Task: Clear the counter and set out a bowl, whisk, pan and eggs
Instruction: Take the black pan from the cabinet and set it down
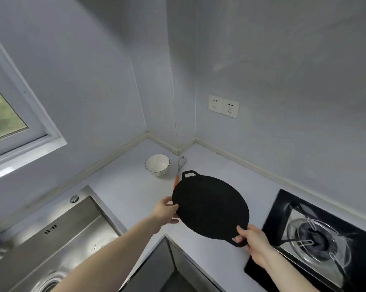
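- Pan point(210, 207), black, flat and round, is held tilted above the middle of the counter point(123, 186), a loop handle at each end.
- Right hand point(254, 239) is clamped on the near handle, fingers curled through and around it; the pan reaches away from this hand toward the back corner.
- Left hand point(166, 210) pinches the pan's left rim, thumb on top and fingers beneath, so the disc lies to the right of that hand.
- Bowl point(157, 164) stands near the back corner of the counter; whisk point(181, 165) lies just beside it on its right, its orange handle running under the pan's far edge as seen from here.
- Risk, as I judge it: lowering the pan straight down could set its far edge on the whisk handle, leaving the pan rocking or knocking the whisk into the bowl.
- The rim pinch looks slight; a slip there would swing the weight onto the right hand and drop the left edge onto the counter.
- Stove point(317, 239) lies at the counter's right edge, sink point(57, 239) at the left; no eggs are in view.
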The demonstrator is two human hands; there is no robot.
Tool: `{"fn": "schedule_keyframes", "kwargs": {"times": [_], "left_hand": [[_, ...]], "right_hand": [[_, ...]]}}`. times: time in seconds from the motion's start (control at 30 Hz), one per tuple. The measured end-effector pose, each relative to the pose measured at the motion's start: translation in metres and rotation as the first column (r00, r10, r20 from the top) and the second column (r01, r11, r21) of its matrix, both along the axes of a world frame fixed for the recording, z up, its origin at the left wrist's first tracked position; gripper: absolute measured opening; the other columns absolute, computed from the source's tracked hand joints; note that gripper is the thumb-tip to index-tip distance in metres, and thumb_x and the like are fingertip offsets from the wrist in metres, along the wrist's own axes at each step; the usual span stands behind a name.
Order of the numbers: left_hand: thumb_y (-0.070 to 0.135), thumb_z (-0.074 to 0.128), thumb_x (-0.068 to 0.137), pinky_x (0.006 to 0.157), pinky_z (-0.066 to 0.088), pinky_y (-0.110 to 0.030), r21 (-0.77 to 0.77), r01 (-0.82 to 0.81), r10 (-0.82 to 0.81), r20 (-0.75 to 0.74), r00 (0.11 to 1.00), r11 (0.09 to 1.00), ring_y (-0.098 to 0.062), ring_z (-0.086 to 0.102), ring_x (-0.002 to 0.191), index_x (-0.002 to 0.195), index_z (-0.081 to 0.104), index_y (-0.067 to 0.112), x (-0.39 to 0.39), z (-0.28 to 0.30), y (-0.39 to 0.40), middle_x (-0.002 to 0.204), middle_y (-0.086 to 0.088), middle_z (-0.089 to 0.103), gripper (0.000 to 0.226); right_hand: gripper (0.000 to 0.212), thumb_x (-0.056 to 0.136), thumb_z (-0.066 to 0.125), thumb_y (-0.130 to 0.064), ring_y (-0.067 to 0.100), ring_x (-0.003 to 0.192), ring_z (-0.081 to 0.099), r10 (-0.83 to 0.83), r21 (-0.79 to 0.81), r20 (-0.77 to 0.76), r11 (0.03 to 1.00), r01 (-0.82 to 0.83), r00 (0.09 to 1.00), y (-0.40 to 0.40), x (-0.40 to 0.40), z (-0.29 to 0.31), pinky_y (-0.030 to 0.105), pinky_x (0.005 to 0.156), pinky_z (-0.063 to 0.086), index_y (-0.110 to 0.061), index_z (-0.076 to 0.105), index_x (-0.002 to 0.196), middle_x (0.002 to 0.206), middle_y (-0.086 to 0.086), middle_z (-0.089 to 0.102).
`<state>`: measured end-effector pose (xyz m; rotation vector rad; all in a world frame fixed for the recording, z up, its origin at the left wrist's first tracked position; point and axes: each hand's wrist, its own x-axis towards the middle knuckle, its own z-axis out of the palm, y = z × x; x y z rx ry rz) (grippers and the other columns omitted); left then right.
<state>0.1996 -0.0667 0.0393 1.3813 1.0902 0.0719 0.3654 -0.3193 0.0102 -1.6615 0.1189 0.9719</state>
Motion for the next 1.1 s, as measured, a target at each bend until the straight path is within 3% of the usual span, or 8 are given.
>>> {"fn": "schedule_keyframes", "kwargs": {"times": [0.13,0.27,0.4,0.5,0.7,0.93,1.1], "left_hand": [[0.015,0.059,0.100,0.067,0.062,-0.028,-0.045,0.146,-0.150,-0.122,0.981,0.988,-0.018,0.076,0.089,0.146,0.041,0.016,0.023,-0.007,0.006,0.114,-0.006,0.071,0.049],[0.016,0.059,0.095,0.068,0.061,-0.026,-0.020,0.285,-0.282,-0.217,0.934,0.958,-0.017,0.073,0.091,0.152,0.036,0.015,0.041,-0.017,0.012,0.118,-0.002,0.069,0.061],[0.016,0.056,0.094,0.065,0.059,-0.024,0.004,0.322,-0.313,-0.234,0.921,0.947,-0.018,0.071,0.090,0.156,0.030,0.016,0.054,-0.023,0.020,0.125,0.002,0.064,0.067],[0.017,0.060,0.096,0.062,0.056,-0.023,0.027,0.356,-0.340,-0.233,0.911,0.934,-0.017,0.067,0.086,0.157,0.032,0.019,0.064,-0.031,0.032,0.138,0.000,0.055,0.067],[0.016,0.062,0.095,0.067,0.057,-0.024,0.010,0.417,-0.401,-0.251,0.881,0.909,-0.019,0.066,0.096,0.158,0.031,0.022,0.078,-0.043,0.052,0.151,0.001,0.044,0.071],[0.013,0.065,0.095,0.082,0.060,-0.030,0.000,0.462,-0.447,-0.254,0.858,0.887,-0.023,0.066,0.113,0.159,0.029,0.023,0.103,-0.056,0.068,0.160,0.002,0.036,0.074],[0.010,0.062,0.097,0.092,0.059,-0.034,-0.042,0.489,-0.483,-0.249,0.840,0.872,-0.026,0.062,0.122,0.159,0.028,0.023,0.118,-0.065,0.068,0.161,-0.001,0.033,0.072]], "right_hand": [[0.004,0.098,0.059,0.003,0.017,0.051,0.059,-0.077,0.005,-0.003,0.997,0.077,0.997,0.023,0.013,-0.007,0.031,0.068,0.050,-0.001,0.060,0.099,0.055,0.009,0.059],[0.008,0.098,0.058,0.004,0.019,0.056,0.064,-0.167,0.000,-0.012,0.986,0.167,0.986,0.045,0.025,-0.012,0.041,0.090,0.053,-0.003,0.059,0.103,0.054,0.009,0.066],[0.015,0.098,0.057,0.004,0.025,0.068,0.068,-0.243,-0.036,-0.037,0.970,0.242,0.969,0.067,0.035,-0.024,0.047,0.099,0.053,-0.006,0.056,0.110,0.066,0.014,0.070],[0.018,0.098,0.056,0.005,0.026,0.069,0.068,-0.295,-0.040,-0.059,0.955,0.293,0.954,0.084,0.043,-0.037,0.049,0.101,0.053,-0.005,0.055,0.113,0.059,0.011,0.070],[0.019,0.098,0.058,0.004,0.027,0.064,0.068,-0.343,-0.067,-0.068,0.939,0.338,0.937,0.111,0.056,-0.049,0.051,0.098,0.055,0.000,0.053,0.115,0.051,0.012,0.068],[0.019,0.100,0.057,0.001,0.028,0.073,0.066,-0.397,-0.100,-0.094,0.916,0.388,0.913,0.128,0.071,-0.049,0.048,0.097,0.054,-0.004,0.045,0.113,0.077,0.019,0.067],[0.027,0.099,0.057,0.001,0.025,0.069,0.068,-0.383,-0.133,-0.096,0.920,0.370,0.919,0.132,0.076,-0.068,0.051,0.103,0.052,-0.002,0.053,0.125,0.076,0.014,0.068]]}}
